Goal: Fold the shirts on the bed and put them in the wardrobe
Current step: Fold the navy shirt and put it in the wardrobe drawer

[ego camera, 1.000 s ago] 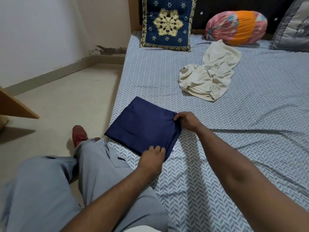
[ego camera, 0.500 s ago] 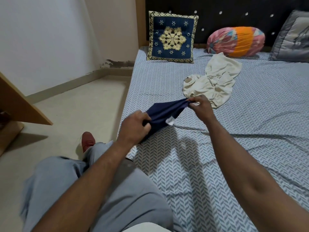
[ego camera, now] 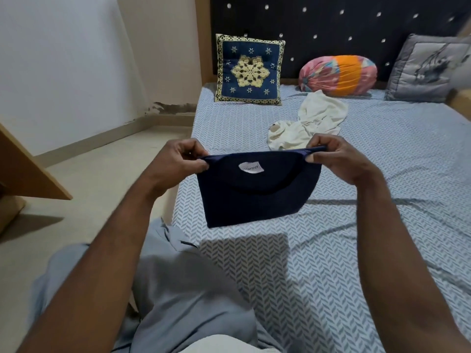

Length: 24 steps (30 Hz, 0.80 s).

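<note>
Folded navy shirt [ego camera: 257, 194] hangs above bed [ego camera: 382, 200], white neck label facing camera. Left hand [ego camera: 182, 159] and right hand [ego camera: 331, 156] each pinch top corner. Judged step: fold done, carry to wardrobe next, keeping fold intact. Cream shirt [ego camera: 311, 123] lies crumpled beyond, unfolded.

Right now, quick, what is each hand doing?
Left hand: pinches the top left corner of the folded navy shirt, held up above the bed.
Right hand: pinches the shirt's top right corner.
</note>
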{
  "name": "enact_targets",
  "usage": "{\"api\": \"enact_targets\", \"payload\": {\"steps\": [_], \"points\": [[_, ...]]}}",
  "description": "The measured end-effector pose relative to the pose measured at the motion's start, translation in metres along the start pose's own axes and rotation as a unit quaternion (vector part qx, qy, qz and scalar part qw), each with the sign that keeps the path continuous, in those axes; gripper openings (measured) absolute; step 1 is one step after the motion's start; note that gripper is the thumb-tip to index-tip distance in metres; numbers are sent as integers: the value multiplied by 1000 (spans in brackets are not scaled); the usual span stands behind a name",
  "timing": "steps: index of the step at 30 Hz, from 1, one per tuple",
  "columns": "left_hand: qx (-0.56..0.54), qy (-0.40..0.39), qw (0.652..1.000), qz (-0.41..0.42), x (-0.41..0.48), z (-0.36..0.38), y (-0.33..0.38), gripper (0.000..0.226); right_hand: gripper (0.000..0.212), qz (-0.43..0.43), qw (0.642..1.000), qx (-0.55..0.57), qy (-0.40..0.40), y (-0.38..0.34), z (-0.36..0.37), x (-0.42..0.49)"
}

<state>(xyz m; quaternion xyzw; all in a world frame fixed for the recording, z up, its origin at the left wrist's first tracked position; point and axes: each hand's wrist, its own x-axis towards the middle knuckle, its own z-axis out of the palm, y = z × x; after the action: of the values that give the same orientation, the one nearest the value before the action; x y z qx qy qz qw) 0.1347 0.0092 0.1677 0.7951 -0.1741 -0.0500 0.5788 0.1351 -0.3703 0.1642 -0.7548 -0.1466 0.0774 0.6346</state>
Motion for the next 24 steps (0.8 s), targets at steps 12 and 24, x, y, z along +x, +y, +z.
{"api": "enact_targets", "payload": {"steps": [12,24], "points": [[153,-70,972,-166,73,26,-89,9,12,193,975,-102,34,92,-4,47],[246,60,903,-347,121,77,-174,45,53,305,887,-248,241,199,27,96]]}}
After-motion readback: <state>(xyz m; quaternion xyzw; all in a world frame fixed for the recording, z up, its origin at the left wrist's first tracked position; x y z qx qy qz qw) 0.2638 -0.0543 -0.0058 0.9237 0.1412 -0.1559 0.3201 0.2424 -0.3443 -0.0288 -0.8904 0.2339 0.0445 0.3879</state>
